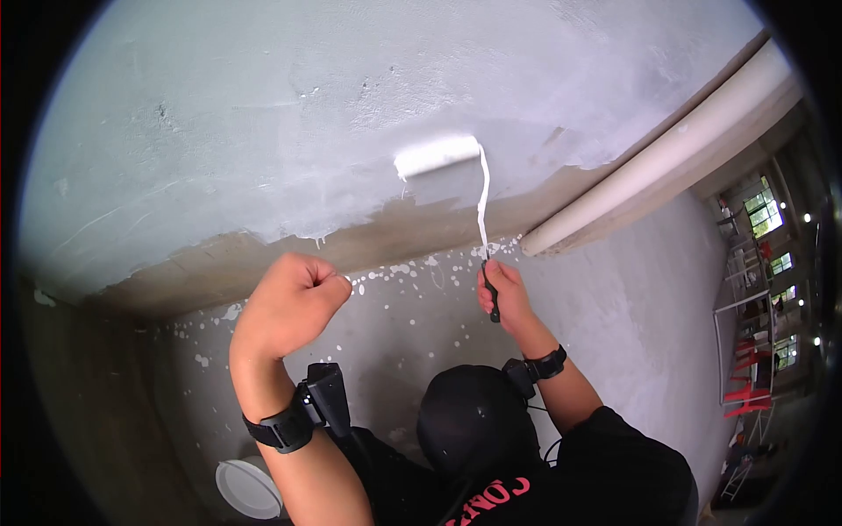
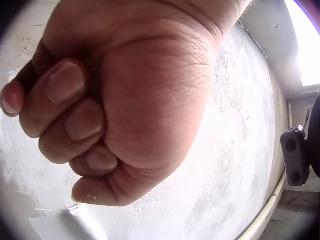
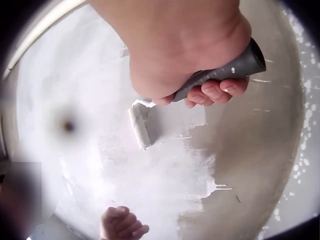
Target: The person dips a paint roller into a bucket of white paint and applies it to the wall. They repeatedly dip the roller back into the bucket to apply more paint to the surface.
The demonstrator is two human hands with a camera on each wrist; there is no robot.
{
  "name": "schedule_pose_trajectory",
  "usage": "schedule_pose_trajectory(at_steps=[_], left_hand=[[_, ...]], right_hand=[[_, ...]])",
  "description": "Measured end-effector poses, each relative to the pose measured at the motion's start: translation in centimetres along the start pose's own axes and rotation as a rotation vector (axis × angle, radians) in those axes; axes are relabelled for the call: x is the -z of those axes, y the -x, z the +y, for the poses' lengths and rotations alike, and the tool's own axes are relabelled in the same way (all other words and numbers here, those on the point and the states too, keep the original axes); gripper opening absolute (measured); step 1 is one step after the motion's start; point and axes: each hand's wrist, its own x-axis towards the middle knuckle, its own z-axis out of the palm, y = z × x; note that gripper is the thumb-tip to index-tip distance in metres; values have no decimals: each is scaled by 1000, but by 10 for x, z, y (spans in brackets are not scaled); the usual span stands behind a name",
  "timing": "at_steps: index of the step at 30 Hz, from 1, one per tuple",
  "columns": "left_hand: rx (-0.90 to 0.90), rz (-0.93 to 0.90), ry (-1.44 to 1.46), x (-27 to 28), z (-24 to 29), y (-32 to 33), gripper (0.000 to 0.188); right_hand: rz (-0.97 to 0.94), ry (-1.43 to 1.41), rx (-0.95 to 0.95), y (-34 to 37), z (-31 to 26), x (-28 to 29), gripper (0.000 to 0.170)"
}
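Observation:
My right hand [image 1: 511,296] grips the black handle of a paint roller [image 1: 438,156]. Its white sleeve lies against the wall [image 1: 254,123], where pale wet paint covers the upper part and bare brown plaster shows below. In the right wrist view, fingers [image 3: 212,91] wrap round the dark handle, and the roller's sleeve [image 3: 139,127] shows beyond the hand. Curled into a fist, my left hand [image 1: 294,302] is held up in front of the wall's lower left part. The left wrist view shows this fist [image 2: 145,95] close up, with nothing in it.
A thick pale pipe [image 1: 675,153] runs along the wall's right side. White paint drops spot the grey floor [image 1: 614,324] along the wall's foot. At lower left stands a white bucket [image 1: 248,489]. Red chairs [image 1: 747,399] and metal frames stand far right.

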Motion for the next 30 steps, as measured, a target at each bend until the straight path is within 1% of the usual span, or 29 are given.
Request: schedule_pose_trajectory(at_steps=[1, 5, 9, 11, 13, 16, 17, 19, 21, 23, 25, 26, 28, 30], left_hand=[[-4, 3, 3, 0, 1, 1, 30], [-21, 6, -10, -2, -1, -1, 30], [10, 9, -7, -2, 4, 0, 31], [-7, 4, -15, -2, 2, -1, 31], [-13, 3, -12, -2, 2, -1, 31], [-22, 6, -10, 0, 1, -1, 31], [-19, 7, -10, 0, 0, -1, 30], [-29, 13, -6, 0, 1, -1, 30], [-36, 21, -3, -1, 3, 0, 30], [-4, 15, -3, -2, 7, 1, 30], [0, 7, -10, -2, 7, 0, 30], [1, -7, -14, -2, 6, 0, 30], [-5, 0, -15, -3, 4, 0, 30], [-15, 11, -14, -3, 3, 0, 31]], right_hand=[[-24, 3, 62, -1, -5, -3, 40], [-31, 38, 105, -7, -1, 5, 39], [-18, 19, 11, -5, 21, 22, 41], [-15, 4, -28, -2, 20, 25, 42], [-33, -120, -58, 3, 15, 29, 45], [-46, -110, -69, 10, 5, 38, 48], [-47, -110, -68, 10, 4, 38, 48], [-16, -17, -111, 13, 4, 39, 49], [1, -45, -132, 13, 6, 34, 49], [13, -78, -153, 13, 4, 22, 49], [0, -147, -68, 12, -3, 12, 49], [2, -149, -71, 11, -8, 8, 49], [-14, -177, 22, 9, -15, 3, 48], [-15, -150, 25, 7, -8, 10, 47]])
